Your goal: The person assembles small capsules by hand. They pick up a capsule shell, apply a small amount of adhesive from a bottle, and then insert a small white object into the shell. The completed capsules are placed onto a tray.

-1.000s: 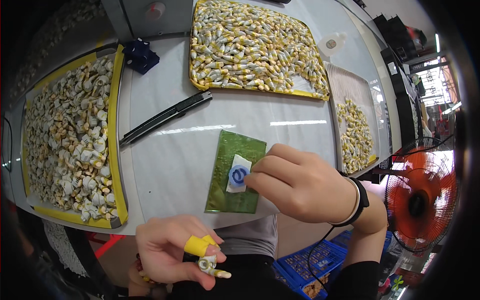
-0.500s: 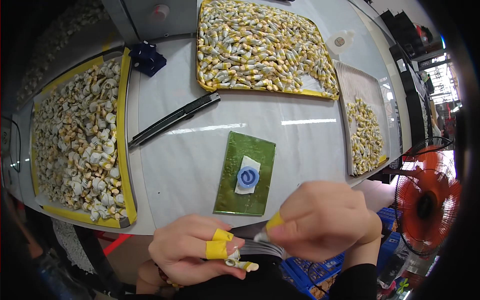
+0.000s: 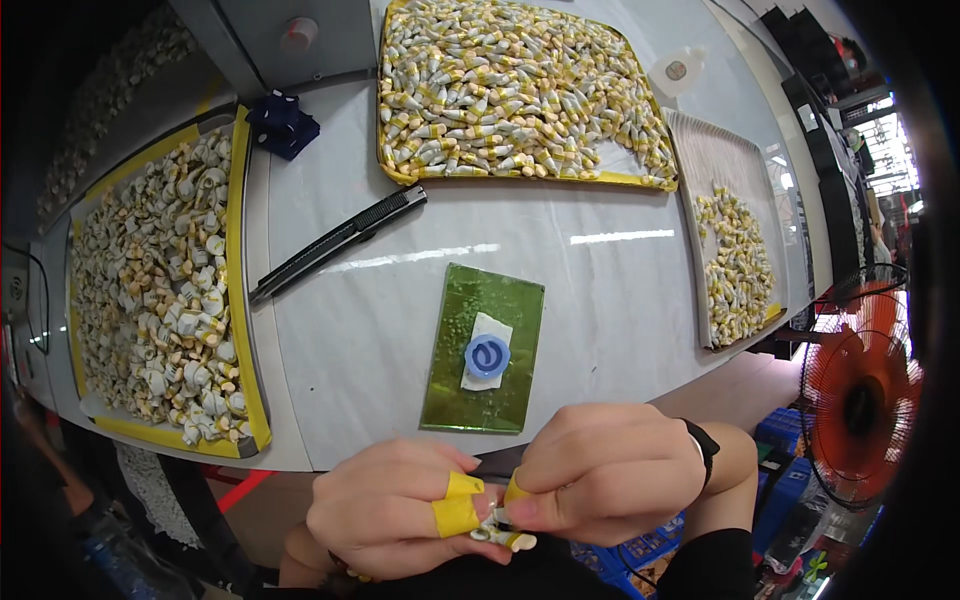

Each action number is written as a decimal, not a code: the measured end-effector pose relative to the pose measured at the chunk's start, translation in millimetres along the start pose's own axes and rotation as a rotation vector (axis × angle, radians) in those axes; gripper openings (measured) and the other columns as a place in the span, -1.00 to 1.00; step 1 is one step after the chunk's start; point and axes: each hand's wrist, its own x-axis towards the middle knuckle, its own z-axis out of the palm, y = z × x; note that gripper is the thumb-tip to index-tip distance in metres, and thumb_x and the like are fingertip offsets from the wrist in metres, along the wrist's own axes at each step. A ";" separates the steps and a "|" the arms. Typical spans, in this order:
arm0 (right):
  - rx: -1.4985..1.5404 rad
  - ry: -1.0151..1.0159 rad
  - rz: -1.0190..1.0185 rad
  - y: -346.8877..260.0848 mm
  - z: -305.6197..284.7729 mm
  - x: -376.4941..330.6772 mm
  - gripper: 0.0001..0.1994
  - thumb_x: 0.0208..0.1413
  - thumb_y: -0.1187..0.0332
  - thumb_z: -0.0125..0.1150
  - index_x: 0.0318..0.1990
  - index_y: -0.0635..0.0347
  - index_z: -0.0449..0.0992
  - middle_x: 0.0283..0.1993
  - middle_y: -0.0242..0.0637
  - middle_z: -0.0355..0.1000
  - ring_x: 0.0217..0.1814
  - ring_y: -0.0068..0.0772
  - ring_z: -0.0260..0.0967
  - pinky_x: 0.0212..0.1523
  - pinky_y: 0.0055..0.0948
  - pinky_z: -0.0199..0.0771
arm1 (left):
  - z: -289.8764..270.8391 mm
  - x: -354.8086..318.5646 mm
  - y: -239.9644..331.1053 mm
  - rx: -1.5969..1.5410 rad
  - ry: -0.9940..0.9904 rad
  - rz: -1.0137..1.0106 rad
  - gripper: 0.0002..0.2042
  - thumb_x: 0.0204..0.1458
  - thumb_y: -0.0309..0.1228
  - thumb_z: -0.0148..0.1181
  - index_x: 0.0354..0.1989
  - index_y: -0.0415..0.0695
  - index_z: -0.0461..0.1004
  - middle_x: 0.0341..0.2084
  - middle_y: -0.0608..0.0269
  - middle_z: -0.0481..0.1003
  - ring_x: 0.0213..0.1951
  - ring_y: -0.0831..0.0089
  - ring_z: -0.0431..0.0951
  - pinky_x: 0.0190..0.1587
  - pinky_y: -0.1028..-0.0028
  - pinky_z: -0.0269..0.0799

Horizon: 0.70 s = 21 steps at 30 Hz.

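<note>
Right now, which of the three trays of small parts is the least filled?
The grey tray on the right: parts cover only its near half, leaving ribbed floor bare. The left yellow-rimmed tray and the far yellow-rimmed tray are almost covered.

Bright overhead light glares on the white table (image 3: 620, 300); fisheye edges bend, corners dark.

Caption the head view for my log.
Both hands, left and right, pinch a small white part below a green mat.
</note>
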 end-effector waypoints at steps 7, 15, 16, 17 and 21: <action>-0.037 -0.078 0.002 -4.3 -5.6 3.2 -0.89 -0.18 0.65 0.30 -0.50 0.36 0.47 -0.48 -0.18 0.43 -0.53 -0.33 0.39 -0.56 -0.50 0.41 | 0.4 -0.5 7.3 0.034 0.026 -0.013 -0.65 -0.38 -0.44 0.48 -0.34 -0.18 0.51 -0.44 0.21 0.55 -0.44 0.31 0.55 -0.30 0.38 0.56; -0.035 -0.029 -0.007 -4.9 -4.1 0.2 -0.89 -0.18 0.65 0.31 -0.51 0.35 0.46 -0.48 -0.19 0.43 -0.54 -0.34 0.39 -0.56 -0.51 0.42 | 2.2 2.5 6.4 -0.018 0.017 -0.006 -0.66 -0.38 -0.43 0.49 -0.37 -0.19 0.52 -0.46 0.21 0.55 -0.45 0.32 0.55 -0.30 0.37 0.56; -0.046 -0.041 0.001 -6.0 -4.7 0.7 -0.89 -0.18 0.65 0.31 -0.51 0.35 0.47 -0.48 -0.19 0.44 -0.54 -0.34 0.39 -0.55 -0.52 0.42 | 2.2 2.9 6.8 -0.020 0.015 -0.005 -0.67 -0.38 -0.43 0.49 -0.37 -0.19 0.52 -0.46 0.21 0.55 -0.45 0.32 0.55 -0.30 0.38 0.56; -0.054 -0.044 -0.005 -6.7 -5.1 0.9 -0.89 -0.18 0.65 0.31 -0.50 0.35 0.47 -0.48 -0.19 0.44 -0.54 -0.35 0.39 -0.55 -0.52 0.42 | 2.3 2.8 7.6 -0.021 0.014 -0.011 -0.66 -0.38 -0.43 0.49 -0.38 -0.19 0.52 -0.46 0.21 0.55 -0.44 0.32 0.55 -0.29 0.37 0.56; -0.130 -0.052 -0.031 -3.5 -5.5 -1.1 -0.87 -0.21 0.63 0.33 -0.49 0.34 0.48 -0.48 -0.21 0.45 -0.54 -0.35 0.40 -0.55 -0.53 0.43 | 0.0 2.8 3.9 -0.006 -0.026 -0.042 -0.67 -0.38 -0.41 0.49 -0.39 -0.18 0.53 -0.45 0.23 0.55 -0.39 0.33 0.55 -0.25 0.37 0.54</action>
